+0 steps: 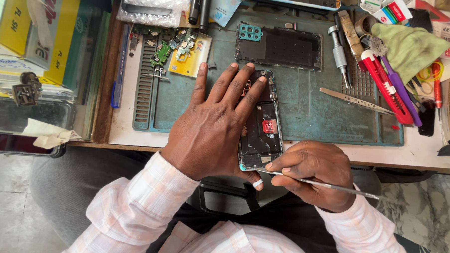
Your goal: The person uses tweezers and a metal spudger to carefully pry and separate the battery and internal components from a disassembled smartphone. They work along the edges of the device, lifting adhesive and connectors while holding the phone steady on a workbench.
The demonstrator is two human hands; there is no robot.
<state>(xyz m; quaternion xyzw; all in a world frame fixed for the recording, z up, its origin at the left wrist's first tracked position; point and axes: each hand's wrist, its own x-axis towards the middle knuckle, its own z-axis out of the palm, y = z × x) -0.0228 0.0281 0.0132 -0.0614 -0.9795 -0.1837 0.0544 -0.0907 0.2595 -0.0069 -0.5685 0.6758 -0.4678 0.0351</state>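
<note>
A person's left hand (212, 127) lies flat and open on an opened phone (260, 121) at the desk (425, 152) edge, while the right hand (314, 174) grips a thin metal tool (316, 183), best worked gently along the phone's near corner.

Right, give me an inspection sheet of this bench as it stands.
Surface: teal work mat on a white bench top.
Job's things: opened phone, back off, insides showing, lying over the mat's near edge.
Clutter: phone back cover, small circuit boards, tweezers, silver screwdriver, red and purple tools, green cloth.
Grippers: left hand lies flat across the phone; right hand holds a thin metal tool with its tip at the phone's bottom edge.
Cables: nothing seen.
Surroundings: glass case with yellow boxes at left, tiled floor below.
</note>
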